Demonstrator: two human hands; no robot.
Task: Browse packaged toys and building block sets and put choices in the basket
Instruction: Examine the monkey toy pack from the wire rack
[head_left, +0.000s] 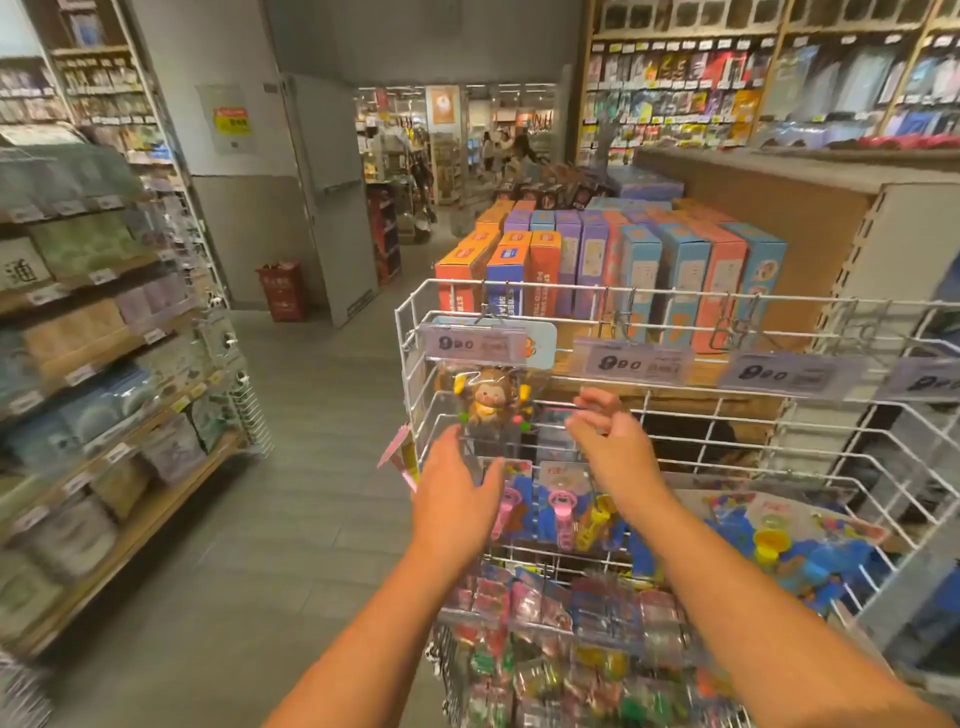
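Observation:
A clear pack with a brown monkey toy (488, 400) hangs at the upper left of a white wire rack (675, 322). My left hand (457, 493) reaches up with fingers spread and touches the pack's lower left edge. My right hand (605, 434) hovers just right of the pack with thumb and fingers curled toward each other. Blur hides whether it pinches anything. Below hang carded toys with pink and yellow parts (563, 512) and small bagged toys (561, 613). Building block boxes (597, 260) in orange, purple and blue stand upright behind the rack.
Price tags (631, 361) line the rack's top rail, with bare hooks to the right. Wooden shelves of boxed goods (93, 364) run along the left of the aisle. A red bin (283, 291) stands by the grey wall. People stand far down the aisle (522, 150).

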